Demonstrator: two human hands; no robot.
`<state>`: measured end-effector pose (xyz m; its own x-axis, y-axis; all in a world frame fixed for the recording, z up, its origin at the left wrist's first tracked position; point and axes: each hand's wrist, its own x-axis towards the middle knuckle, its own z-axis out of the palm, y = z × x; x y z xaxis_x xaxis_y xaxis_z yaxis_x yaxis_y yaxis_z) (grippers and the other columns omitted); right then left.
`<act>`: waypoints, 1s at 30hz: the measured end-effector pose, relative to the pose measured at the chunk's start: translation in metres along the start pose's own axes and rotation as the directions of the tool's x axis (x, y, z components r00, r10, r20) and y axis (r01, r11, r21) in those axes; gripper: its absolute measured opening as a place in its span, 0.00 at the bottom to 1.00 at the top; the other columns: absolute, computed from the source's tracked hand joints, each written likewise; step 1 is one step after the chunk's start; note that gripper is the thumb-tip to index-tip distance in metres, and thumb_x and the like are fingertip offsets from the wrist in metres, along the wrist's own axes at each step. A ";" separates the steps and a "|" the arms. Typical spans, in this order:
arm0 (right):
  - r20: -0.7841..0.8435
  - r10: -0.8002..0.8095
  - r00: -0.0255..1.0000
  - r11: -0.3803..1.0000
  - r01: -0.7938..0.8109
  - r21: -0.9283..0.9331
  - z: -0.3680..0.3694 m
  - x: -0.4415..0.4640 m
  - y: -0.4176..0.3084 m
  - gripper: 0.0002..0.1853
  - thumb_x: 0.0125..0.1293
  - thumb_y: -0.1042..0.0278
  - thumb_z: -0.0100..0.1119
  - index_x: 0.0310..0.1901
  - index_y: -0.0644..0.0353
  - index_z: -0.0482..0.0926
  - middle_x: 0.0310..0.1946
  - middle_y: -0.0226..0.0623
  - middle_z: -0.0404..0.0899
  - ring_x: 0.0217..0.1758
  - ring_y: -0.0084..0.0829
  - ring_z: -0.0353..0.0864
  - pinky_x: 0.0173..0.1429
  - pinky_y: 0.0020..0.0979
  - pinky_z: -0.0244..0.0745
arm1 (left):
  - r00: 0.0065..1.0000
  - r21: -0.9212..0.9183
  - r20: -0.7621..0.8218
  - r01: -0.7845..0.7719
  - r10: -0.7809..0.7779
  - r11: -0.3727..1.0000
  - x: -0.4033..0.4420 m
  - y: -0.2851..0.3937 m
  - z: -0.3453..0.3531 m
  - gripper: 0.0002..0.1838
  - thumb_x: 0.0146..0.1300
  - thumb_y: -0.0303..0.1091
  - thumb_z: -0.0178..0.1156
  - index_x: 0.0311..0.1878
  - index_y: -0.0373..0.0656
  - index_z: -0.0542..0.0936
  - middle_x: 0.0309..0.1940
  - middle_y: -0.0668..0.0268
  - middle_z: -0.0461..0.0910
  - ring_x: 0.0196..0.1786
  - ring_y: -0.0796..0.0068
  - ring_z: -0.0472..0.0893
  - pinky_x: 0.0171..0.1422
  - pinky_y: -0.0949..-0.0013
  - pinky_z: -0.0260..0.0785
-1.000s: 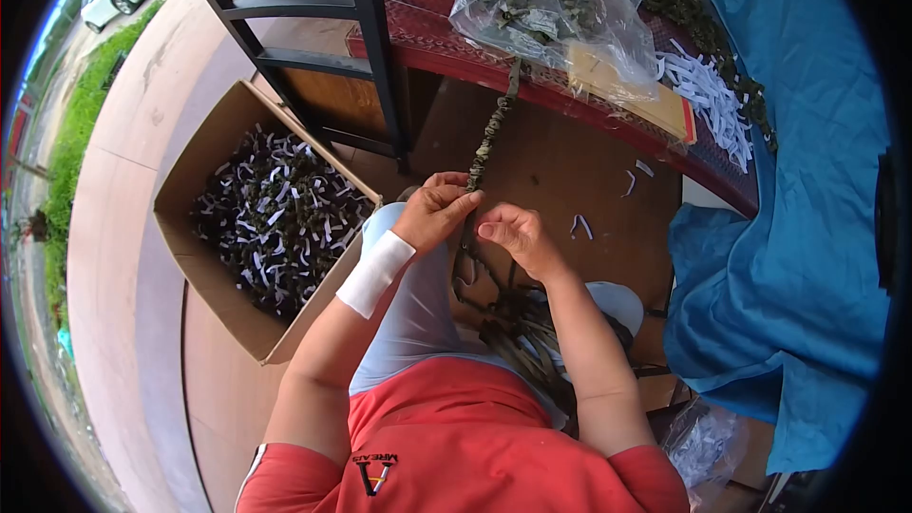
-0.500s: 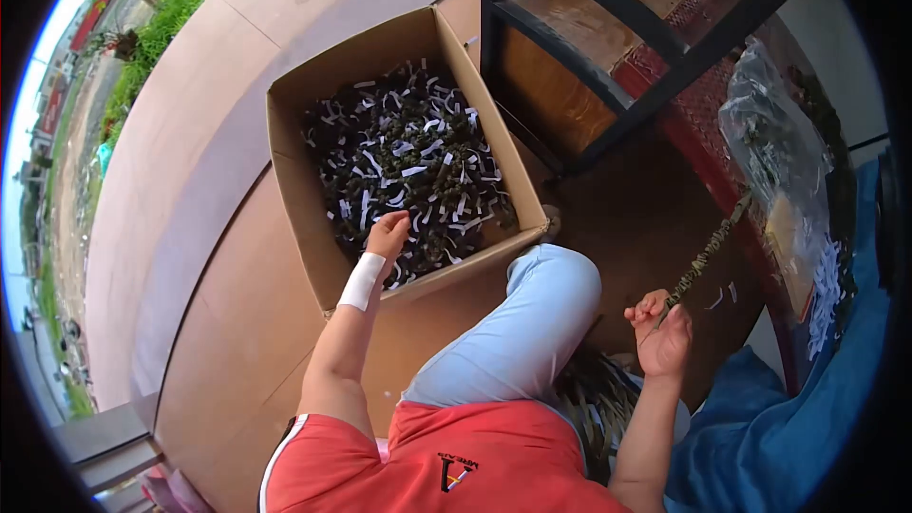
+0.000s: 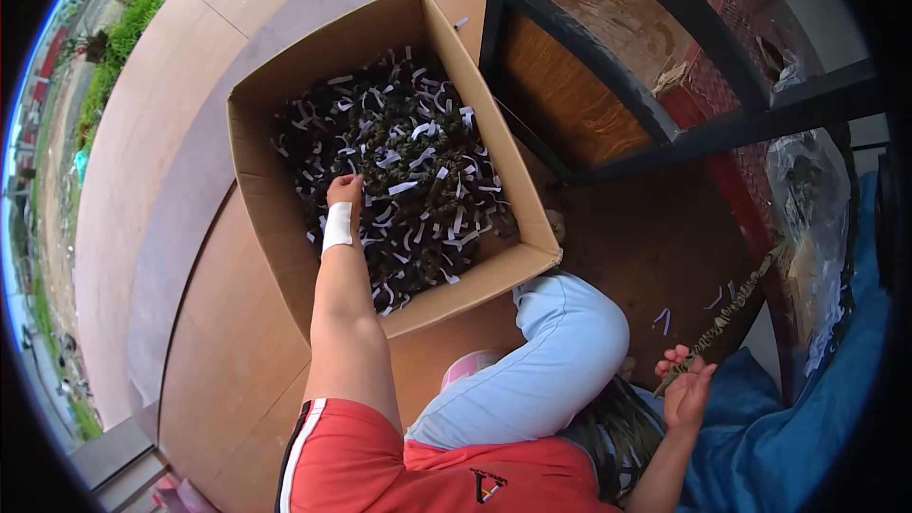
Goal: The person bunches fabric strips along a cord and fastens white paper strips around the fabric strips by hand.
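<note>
Compared with the frame half a second earlier, the left hand point(image 3: 344, 192) is now reaching nearer the left wall of the cardboard box point(image 3: 480, 100), while the right hand point(image 3: 686, 389) is still holding the gathered strip point(image 3: 722, 323).

The gathered strip, dark green and puckered, is running from the right hand toward the edge of the red surface point(image 3: 686, 106), beside a clear plastic bag point(image 3: 807, 176); whether its far end is fastened cannot be told. Right fingers are curling around the near end, with the palm partly exposed.

Left fingers are bending inward at the dark bundles point(image 3: 423, 157) and white slips point(image 3: 403, 188) inside the box; whether they are gripping anything cannot be told.

The box is standing on the floor point(image 3: 237, 323), its near right corner pointing toward the person's knee point(image 3: 594, 323). Farther out, loose dark strips point(image 3: 617, 437) are lying beside the lap, blue cloth point(image 3: 760, 437) is draping at the right, and a black frame point(image 3: 731, 128) is crossing before the surface.

Caution: the gathered strip could be slipping free if the right fingers are relaxing, since they are controlling only its end. Uneven pull could be disturbing the puckers. Slips could be clinging to the left fingers and scattering over the rim.
</note>
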<state>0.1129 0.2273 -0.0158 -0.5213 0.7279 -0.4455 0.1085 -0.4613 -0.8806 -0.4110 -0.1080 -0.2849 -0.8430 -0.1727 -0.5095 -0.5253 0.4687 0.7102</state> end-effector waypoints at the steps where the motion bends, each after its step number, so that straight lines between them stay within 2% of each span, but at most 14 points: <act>1: -0.007 -0.033 0.999 0.999 0.032 -0.027 -0.017 -0.003 -0.006 0.33 0.63 0.36 0.48 0.50 0.64 0.72 0.43 0.42 0.76 0.42 0.33 0.76 0.49 0.33 0.70 | 1.000 0.018 0.005 -0.008 0.008 1.000 -0.003 0.007 0.000 0.16 0.55 0.43 0.64 0.43 0.47 0.76 0.27 0.74 0.75 0.25 0.82 0.71 0.24 0.75 0.62; 5: -0.085 -0.394 0.915 0.887 0.354 -0.296 -0.043 -0.021 -0.069 0.26 0.67 0.44 0.48 0.51 0.61 0.72 0.44 0.43 0.74 0.41 0.29 0.74 0.48 0.30 0.69 | 0.970 -0.325 0.201 -0.067 0.139 0.943 -0.076 0.041 -0.021 0.10 0.59 0.39 0.61 0.39 0.46 0.75 0.30 0.73 0.79 0.29 0.82 0.76 0.28 0.78 0.65; 8: 0.195 -0.559 0.806 0.800 0.586 -0.126 0.020 -0.043 -0.118 0.25 0.67 0.44 0.48 0.48 0.62 0.73 0.40 0.42 0.72 0.36 0.26 0.72 0.46 0.31 0.71 | 0.881 -0.485 0.347 -0.124 0.321 0.866 -0.150 0.065 -0.043 0.04 0.64 0.33 0.58 0.37 0.46 0.75 0.34 0.69 0.81 0.38 0.79 0.80 0.39 0.76 0.71; 10: 0.390 -0.488 0.781 0.863 0.499 0.080 0.066 -0.052 -0.112 0.28 0.66 0.43 0.49 0.47 0.65 0.71 0.39 0.45 0.71 0.33 0.27 0.72 0.42 0.32 0.73 | 0.819 -0.621 0.408 -0.075 0.403 0.781 -0.215 0.074 -0.053 0.01 0.65 0.28 0.56 0.38 0.43 0.75 0.35 0.64 0.80 0.42 0.73 0.81 0.44 0.73 0.73; 13: 0.680 -0.059 0.731 0.990 0.131 -0.054 0.127 -0.050 -0.048 0.36 0.65 0.40 0.48 0.55 0.72 0.67 0.44 0.48 0.73 0.42 0.33 0.77 0.48 0.34 0.74 | 0.682 -0.636 0.544 -0.045 0.488 0.771 -0.322 0.083 -0.066 0.04 0.64 0.26 0.56 0.41 0.40 0.76 0.41 0.62 0.81 0.49 0.71 0.79 0.54 0.69 0.70; 15: 0.724 0.117 0.680 0.978 -0.205 0.034 0.151 -0.044 0.001 0.39 0.65 0.39 0.48 0.61 0.71 0.62 0.45 0.46 0.74 0.47 0.31 0.77 0.53 0.33 0.72 | 0.452 -0.709 0.590 -0.105 0.669 0.697 -0.381 0.091 -0.066 0.06 0.64 0.22 0.54 0.44 0.38 0.76 0.43 0.60 0.80 0.52 0.70 0.77 0.59 0.67 0.67; 16: 0.666 0.113 0.737 0.950 -0.277 0.145 0.160 -0.046 0.014 0.36 0.65 0.42 0.51 0.61 0.69 0.63 0.45 0.44 0.74 0.47 0.30 0.76 0.52 0.32 0.72 | 0.319 -0.714 0.617 -0.158 0.719 0.682 -0.405 0.090 -0.064 0.08 0.63 0.21 0.54 0.44 0.38 0.77 0.46 0.60 0.79 0.54 0.68 0.76 0.60 0.65 0.67; 17: 0.603 0.115 0.789 0.905 -0.334 0.264 0.161 -0.047 0.021 0.34 0.64 0.45 0.53 0.61 0.68 0.64 0.44 0.42 0.75 0.46 0.29 0.76 0.52 0.31 0.72 | 0.106 -0.659 0.633 -0.447 0.767 0.605 -0.417 0.090 -0.065 0.09 0.61 0.22 0.57 0.45 0.38 0.78 0.47 0.59 0.79 0.53 0.65 0.76 0.59 0.63 0.66; 19: 0.679 0.081 0.729 0.933 -0.295 0.206 0.143 -0.047 0.018 0.26 0.65 0.57 0.57 0.58 0.66 0.68 0.40 0.39 0.77 0.43 0.27 0.76 0.50 0.29 0.72 | -0.060 -0.644 0.693 -0.499 0.718 0.580 -0.446 0.078 -0.064 0.10 0.59 0.23 0.59 0.45 0.38 0.78 0.45 0.61 0.79 0.51 0.63 0.77 0.58 0.62 0.66; 20: 0.680 0.082 0.729 0.947 -0.271 0.175 0.133 -0.051 0.016 0.17 0.64 0.69 0.57 0.53 0.63 0.72 0.35 0.36 0.78 0.40 0.25 0.77 0.47 0.27 0.72 | -0.061 -0.625 0.722 -0.485 0.689 0.612 -0.457 0.072 -0.067 0.10 0.59 0.24 0.59 0.44 0.38 0.78 0.44 0.61 0.78 0.50 0.63 0.77 0.57 0.63 0.66; 22: 0.642 0.097 0.760 0.964 -0.232 0.129 0.118 -0.061 0.008 0.15 0.63 0.73 0.57 0.52 0.63 0.74 0.34 0.36 0.78 0.37 0.24 0.77 0.45 0.26 0.73 | -0.070 -0.582 0.774 -0.468 0.629 0.665 -0.470 0.066 -0.072 0.09 0.59 0.25 0.59 0.44 0.39 0.78 0.44 0.60 0.78 0.48 0.63 0.77 0.55 0.65 0.67; 25: 0.598 0.080 0.797 0.995 -0.028 -0.095 0.099 -0.080 -0.004 0.21 0.61 0.79 0.56 0.56 0.63 0.69 0.33 0.34 0.79 0.37 0.21 0.77 0.46 0.23 0.73 | 0.152 -0.472 0.841 -0.262 0.519 0.842 -0.469 0.060 -0.076 0.12 0.62 0.29 0.59 0.47 0.37 0.75 0.41 0.60 0.78 0.44 0.70 0.77 0.51 0.71 0.68; 28: 0.640 -0.090 0.763 0.915 0.317 -0.249 0.093 -0.096 -0.006 0.29 0.58 0.81 0.58 0.62 0.62 0.62 0.30 0.32 0.80 0.35 0.19 0.77 0.43 0.22 0.71 | 0.085 -0.489 0.787 -0.517 0.611 0.702 -0.461 0.073 -0.053 0.13 0.61 0.33 0.61 0.45 0.36 0.74 0.38 0.61 0.78 0.39 0.71 0.77 0.46 0.70 0.70; 30: 0.668 -0.104 0.737 0.902 0.353 -0.249 0.088 -0.099 -0.007 0.30 0.58 0.81 0.58 0.62 0.62 0.61 0.30 0.33 0.79 0.35 0.19 0.76 0.44 0.22 0.70 | -0.043 -0.488 0.793 -0.641 0.608 0.592 -0.468 0.087 -0.043 0.10 0.60 0.30 0.61 0.41 0.36 0.75 0.34 0.61 0.78 0.35 0.71 0.78 0.40 0.71 0.71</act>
<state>0.0889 0.1135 0.0486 -0.9610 0.2447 -0.1289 0.1246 -0.0329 -0.9917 -0.0673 -0.0238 0.0360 -0.1907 0.9793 0.0682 0.1725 -0.0349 0.9844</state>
